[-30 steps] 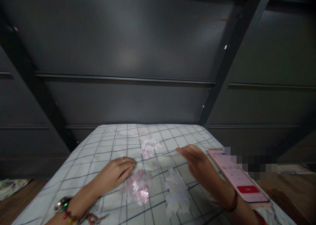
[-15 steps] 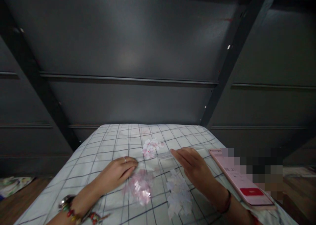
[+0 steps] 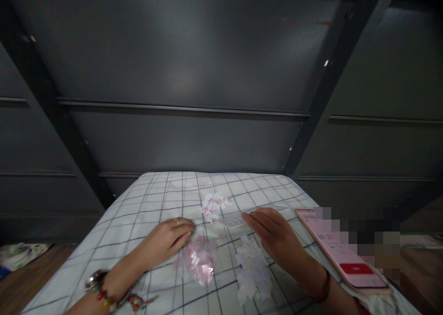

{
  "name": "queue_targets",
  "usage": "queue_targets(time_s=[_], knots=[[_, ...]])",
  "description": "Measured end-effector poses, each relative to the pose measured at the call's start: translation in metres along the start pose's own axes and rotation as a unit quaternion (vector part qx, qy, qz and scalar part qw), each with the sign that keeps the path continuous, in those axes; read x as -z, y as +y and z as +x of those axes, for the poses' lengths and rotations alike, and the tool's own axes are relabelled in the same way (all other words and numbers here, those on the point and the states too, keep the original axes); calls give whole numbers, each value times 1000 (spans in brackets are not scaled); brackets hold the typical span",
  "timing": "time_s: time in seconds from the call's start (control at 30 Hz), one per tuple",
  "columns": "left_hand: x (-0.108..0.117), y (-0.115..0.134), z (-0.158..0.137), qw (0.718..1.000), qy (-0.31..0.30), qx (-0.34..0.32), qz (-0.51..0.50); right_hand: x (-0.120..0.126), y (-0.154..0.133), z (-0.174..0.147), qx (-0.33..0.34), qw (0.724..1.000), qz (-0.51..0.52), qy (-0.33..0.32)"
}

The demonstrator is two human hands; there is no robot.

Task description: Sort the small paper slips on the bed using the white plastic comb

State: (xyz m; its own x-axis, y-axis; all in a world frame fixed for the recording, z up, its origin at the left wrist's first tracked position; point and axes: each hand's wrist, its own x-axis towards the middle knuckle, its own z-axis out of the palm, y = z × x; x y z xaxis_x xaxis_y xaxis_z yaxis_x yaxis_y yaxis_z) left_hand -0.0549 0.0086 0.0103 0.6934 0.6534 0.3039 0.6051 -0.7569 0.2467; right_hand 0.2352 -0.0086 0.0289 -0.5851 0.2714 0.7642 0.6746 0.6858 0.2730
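My left hand (image 3: 173, 236) lies palm down on the checked cloth, fingers loosely together, holding nothing that I can see. A ring is on one finger. Just beside its fingertips sits a crumpled clear plastic bag with pink contents (image 3: 199, 259). My right hand (image 3: 272, 227) is closed over a clear plastic strip (image 3: 230, 220), which shows on both sides of it; the thumb's grip is hidden. Beyond the strip's left end is a small heap of pink and white paper scraps (image 3: 212, 206). Nearer me, left of my right wrist, lies a pile of whitish scraps (image 3: 253, 271).
A phone in a pink case (image 3: 342, 250) lies along the right edge of the white checked cloth (image 3: 162, 195). Dark metal panels (image 3: 194, 139) rise behind the far edge. A printed bag (image 3: 22, 257) is on the wooden floor at left.
The whole view has shifted slightly to the right. Both hands keep nearly the same places on the cloth, and the clear strip shows more sharply. The heaps look unchanged.
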Motion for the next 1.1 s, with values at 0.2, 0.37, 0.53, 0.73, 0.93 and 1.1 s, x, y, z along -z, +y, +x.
queue_targets(time_s=[0.2,0.37,0.53,0.73,0.93,1.1], knots=[[0,0,0,1000,-12,2,5,10,4,0,-15,1000,-5,19],[0,0,-1,1000,-7,3,8,13,12,-4,-40,999,-33,-8],[-1,-1,0,1000,0,10,-7,16,25,-11,-77,995,-50,-36],[-2,-1,-1,1000,6,12,-19,23,14,-4,-81,996,29,-34],[-1,0,0,1000,9,16,-17,23,11,-5,-57,997,53,5],[-1,0,0,1000,14,20,-9,16,23,-12,-81,996,22,-2]])
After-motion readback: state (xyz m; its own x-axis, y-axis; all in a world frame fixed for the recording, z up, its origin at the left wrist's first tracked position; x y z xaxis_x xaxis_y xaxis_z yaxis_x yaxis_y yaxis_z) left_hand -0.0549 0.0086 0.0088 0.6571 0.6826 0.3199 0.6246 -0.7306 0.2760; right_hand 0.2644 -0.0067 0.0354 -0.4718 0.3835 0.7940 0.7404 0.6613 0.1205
